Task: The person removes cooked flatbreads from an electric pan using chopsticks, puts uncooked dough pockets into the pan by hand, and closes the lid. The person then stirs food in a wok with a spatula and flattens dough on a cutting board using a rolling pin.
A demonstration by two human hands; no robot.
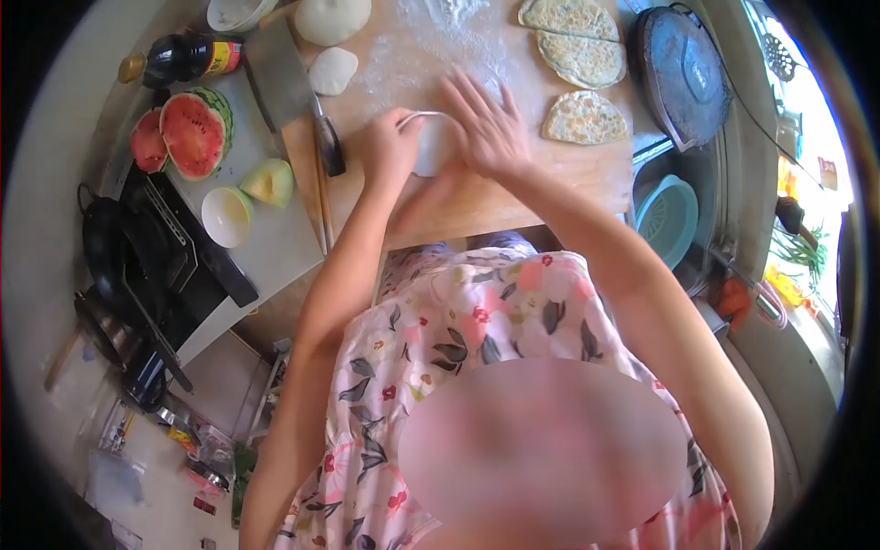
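Note:
A round, thin piece of white dough [432,154] is on the wooden board between my two hands. My left hand [392,142] is closed at its left side, thumb and fingers pinching the raised edge of the dough. My right hand [488,126] lies at the right edge of the dough, with the fingers stretched out and the palm down. Its underside is hidden, so I cannot tell how much dough is under it. Dry flour [440,46] is scattered over the board beyond my hands.
On the board [550,188] are a dough ball [332,16], a small dough round [333,71], a cleaver [284,82] and browned flatbreads [585,119]. A dark electric griddle [683,73] stands right, above a blue colander [667,220]. Watermelon [195,136] and a bowl [226,217] sit left.

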